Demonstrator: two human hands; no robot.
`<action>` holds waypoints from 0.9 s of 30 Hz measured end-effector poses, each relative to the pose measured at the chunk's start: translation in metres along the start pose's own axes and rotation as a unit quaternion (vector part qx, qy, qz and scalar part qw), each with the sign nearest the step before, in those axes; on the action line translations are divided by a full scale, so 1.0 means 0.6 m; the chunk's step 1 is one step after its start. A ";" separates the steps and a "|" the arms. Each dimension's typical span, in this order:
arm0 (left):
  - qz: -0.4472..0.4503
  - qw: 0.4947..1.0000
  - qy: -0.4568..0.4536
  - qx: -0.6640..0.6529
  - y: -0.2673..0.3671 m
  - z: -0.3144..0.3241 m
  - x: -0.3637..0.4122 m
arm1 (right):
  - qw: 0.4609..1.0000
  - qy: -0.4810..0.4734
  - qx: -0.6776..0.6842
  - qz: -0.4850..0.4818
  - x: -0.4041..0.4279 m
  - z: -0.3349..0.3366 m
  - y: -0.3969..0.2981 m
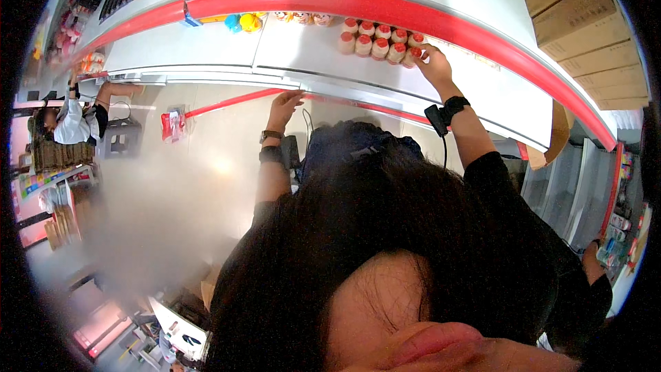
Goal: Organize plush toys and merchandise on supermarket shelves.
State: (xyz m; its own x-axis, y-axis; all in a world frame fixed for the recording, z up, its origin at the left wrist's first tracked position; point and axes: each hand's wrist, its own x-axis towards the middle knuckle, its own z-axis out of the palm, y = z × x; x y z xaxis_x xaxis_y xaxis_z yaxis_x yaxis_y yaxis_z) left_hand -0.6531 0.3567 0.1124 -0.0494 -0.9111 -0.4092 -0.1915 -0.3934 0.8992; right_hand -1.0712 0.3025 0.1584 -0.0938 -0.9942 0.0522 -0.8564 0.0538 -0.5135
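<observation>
Two rows of small bottles with red caps (pixel 380 45) stand together on a white shelf (pixel 304 51). My right hand (pixel 436 64) has its thumb and fingers at the cap of the front-row end bottle (pixel 411 57), at the right of the group. That bottle stands upright against its neighbours. My left hand (pixel 285 108) holds nothing I can see; its fingertips reach to the front edge of the same shelf, left of the bottles. A wristband with a small black device (pixel 437 120) sits on my right wrist.
An upper shelf with a red front strip (pixel 330 0) overhangs the bottles. Farther left are toy ducks (pixel 251 22) and small figures (pixel 302 18). Cardboard boxes (pixel 573 26) are stacked at upper right. A plastic-wrapped red packet (pixel 173 125) lies on the floor. Another person (pixel 77 123) works at left.
</observation>
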 end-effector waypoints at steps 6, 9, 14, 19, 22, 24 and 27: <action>0.011 1.000 -0.013 -0.024 -0.017 0.004 0.002 | 0.998 -0.023 -0.047 -0.042 0.006 -0.002 0.003; 0.024 0.999 -0.009 -0.024 -0.016 0.009 0.001 | 0.994 -0.037 -0.074 -0.066 0.009 -0.006 0.006; 0.006 1.000 -0.021 -0.003 -0.015 0.004 0.002 | 0.994 -0.080 -0.062 -0.051 0.008 -0.021 -0.002; 0.000 1.000 -0.023 0.021 -0.019 0.003 0.006 | 0.994 -0.079 -0.055 -0.056 0.005 -0.018 0.005; -0.002 0.999 -0.031 0.028 -0.024 0.001 0.009 | 0.994 -0.081 -0.056 -0.053 0.006 -0.015 0.004; -0.004 0.999 -0.030 0.020 -0.026 0.001 0.009 | 0.995 -0.076 -0.053 -0.046 0.005 -0.013 0.003; -0.003 0.999 -0.030 0.024 -0.023 0.004 0.008 | 0.995 -0.072 -0.056 -0.034 0.004 -0.011 0.001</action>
State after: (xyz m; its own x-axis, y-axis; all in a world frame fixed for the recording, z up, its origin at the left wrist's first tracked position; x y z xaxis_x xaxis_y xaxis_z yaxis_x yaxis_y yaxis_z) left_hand -0.6530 0.3580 0.0978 -0.1069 -0.8994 -0.4239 -0.2394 -0.3905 0.8889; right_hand -1.0753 0.3007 0.1640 0.0325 -0.9985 -0.0432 -0.9105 -0.0117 -0.4134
